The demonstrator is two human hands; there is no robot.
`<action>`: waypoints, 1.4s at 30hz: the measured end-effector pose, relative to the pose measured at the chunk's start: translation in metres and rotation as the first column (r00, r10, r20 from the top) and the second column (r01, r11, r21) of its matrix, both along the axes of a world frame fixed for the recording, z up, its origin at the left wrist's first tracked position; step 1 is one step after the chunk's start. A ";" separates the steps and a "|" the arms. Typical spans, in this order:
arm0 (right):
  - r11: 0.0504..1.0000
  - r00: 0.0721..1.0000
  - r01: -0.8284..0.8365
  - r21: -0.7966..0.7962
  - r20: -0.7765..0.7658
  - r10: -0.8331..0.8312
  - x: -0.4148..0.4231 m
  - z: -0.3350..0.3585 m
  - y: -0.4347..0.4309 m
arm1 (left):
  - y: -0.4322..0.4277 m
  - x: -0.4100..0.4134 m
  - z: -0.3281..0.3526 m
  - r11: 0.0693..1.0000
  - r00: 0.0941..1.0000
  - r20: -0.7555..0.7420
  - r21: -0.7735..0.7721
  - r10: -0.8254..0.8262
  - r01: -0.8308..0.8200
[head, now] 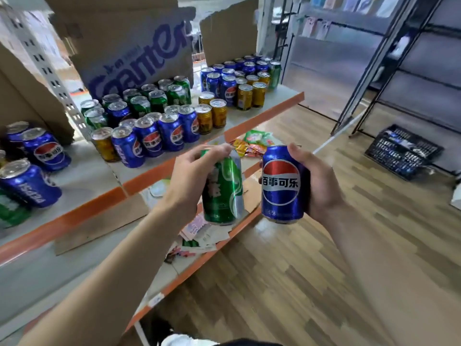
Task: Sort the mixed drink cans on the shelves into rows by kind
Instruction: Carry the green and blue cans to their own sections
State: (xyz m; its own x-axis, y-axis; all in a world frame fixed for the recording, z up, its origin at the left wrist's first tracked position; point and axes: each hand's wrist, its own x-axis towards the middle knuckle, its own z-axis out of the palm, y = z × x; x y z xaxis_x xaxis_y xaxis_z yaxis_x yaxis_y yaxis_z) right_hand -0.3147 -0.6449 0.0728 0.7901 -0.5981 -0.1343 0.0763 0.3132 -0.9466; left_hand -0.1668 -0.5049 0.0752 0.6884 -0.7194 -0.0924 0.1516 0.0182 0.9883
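At frame centre, left hand (189,181) grips upright green can (222,191), right hand (316,181) blue can (282,186); shelf (199,136) rows lie upper left.

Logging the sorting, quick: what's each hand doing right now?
Left hand: closed around a green can, held off the shelf.
Right hand: closed around a blue can, held upright.

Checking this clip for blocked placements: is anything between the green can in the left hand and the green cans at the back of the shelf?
Yes. The green can in the left hand is out in front of the shelf edge. Blue cans and gold cans stand in front of the green cans at the back, so it would have to go over them.
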 end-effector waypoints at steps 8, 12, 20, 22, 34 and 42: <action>0.999 1.000 0.008 -0.050 -0.002 -0.008 -0.027 0.000 -0.032 | -0.038 -0.026 0.002 0.997 0.999 0.048 0.077 -0.020 0.017; 1.000 1.000 0.011 -0.006 0.017 -0.011 -0.017 -0.001 -0.050 | -0.058 -0.019 0.003 0.997 0.996 -0.084 0.071 -0.017 0.023; 0.996 0.996 0.083 0.012 -0.033 -0.083 0.037 -0.004 -0.109 | -0.122 0.036 -0.001 0.990 0.946 -0.322 0.126 -0.017 0.061; 0.996 0.996 0.088 0.021 -0.035 -0.087 0.056 -0.004 -0.127 | -0.139 0.052 0.000 0.992 0.922 -0.387 0.114 -0.002 0.050; 0.998 0.999 -0.050 -0.040 0.012 0.050 0.208 0.000 -0.195 | -0.191 0.185 0.007 0.997 0.942 -0.333 0.053 -0.041 0.062; 0.970 0.980 -0.183 -0.161 0.046 0.193 0.289 0.010 -0.226 | -0.201 0.260 0.025 0.997 0.980 -0.182 -0.009 0.075 -0.078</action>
